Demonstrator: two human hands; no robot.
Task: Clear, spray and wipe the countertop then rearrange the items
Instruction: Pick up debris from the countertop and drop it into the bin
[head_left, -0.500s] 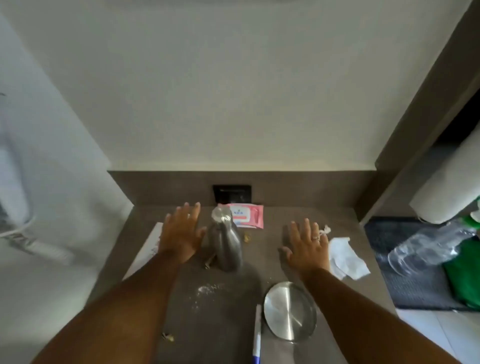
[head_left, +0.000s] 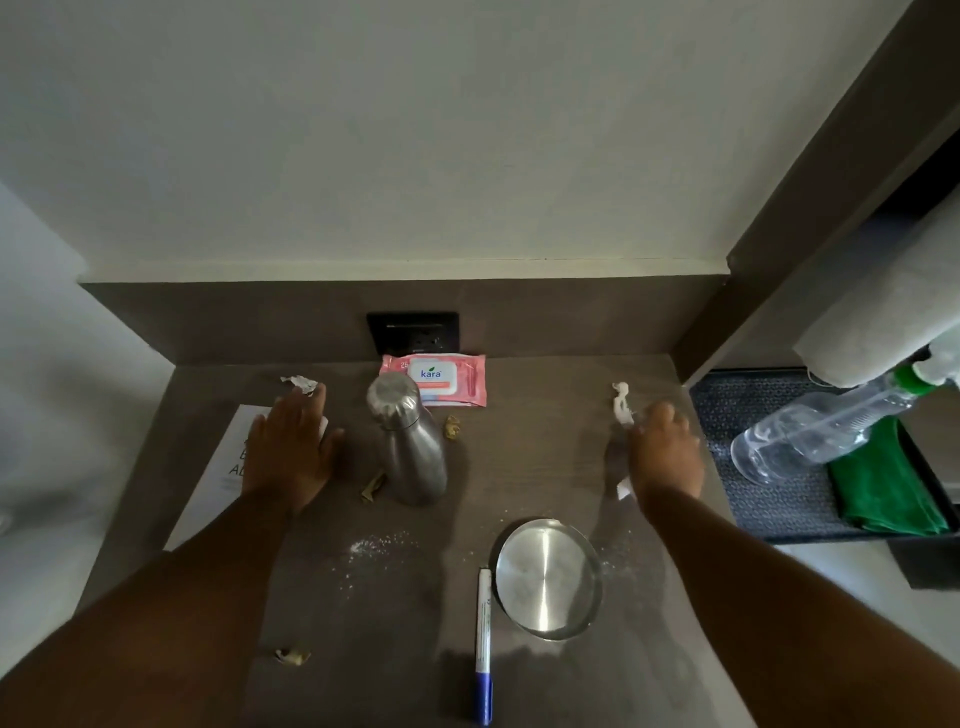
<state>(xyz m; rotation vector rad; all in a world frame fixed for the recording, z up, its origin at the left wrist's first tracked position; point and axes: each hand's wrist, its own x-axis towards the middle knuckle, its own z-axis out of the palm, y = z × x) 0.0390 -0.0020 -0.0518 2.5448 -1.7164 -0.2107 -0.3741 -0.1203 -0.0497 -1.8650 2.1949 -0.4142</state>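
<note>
The brown countertop (head_left: 530, 457) carries an upright steel bottle (head_left: 410, 447), a pink wipes pack (head_left: 434, 379) behind it, a steel plate (head_left: 545, 577) and a blue-capped marker (head_left: 484, 644) at the front. My left hand (head_left: 291, 447) lies flat with straight fingers left of the bottle, its fingertips at a crumpled white scrap (head_left: 300, 383). Over on the right, my right hand (head_left: 667, 457) covers a white tissue (head_left: 622, 402) with its fingers curled down on it; most of the tissue is hidden. White powder (head_left: 374, 545) is scattered mid-counter.
A printed paper sheet (head_left: 218, 467) lies at the counter's left edge. Small tan scraps (head_left: 452, 428) sit by the bottle and near the front. Right of the counter a black tray (head_left: 769, 483) holds a clear spray bottle (head_left: 810, 431) and a green cloth (head_left: 883, 478).
Both hands moved outward and farther back: the left away from the bottle toward the crumpled scrap, the right onto the white tissue, which it now covers.
</note>
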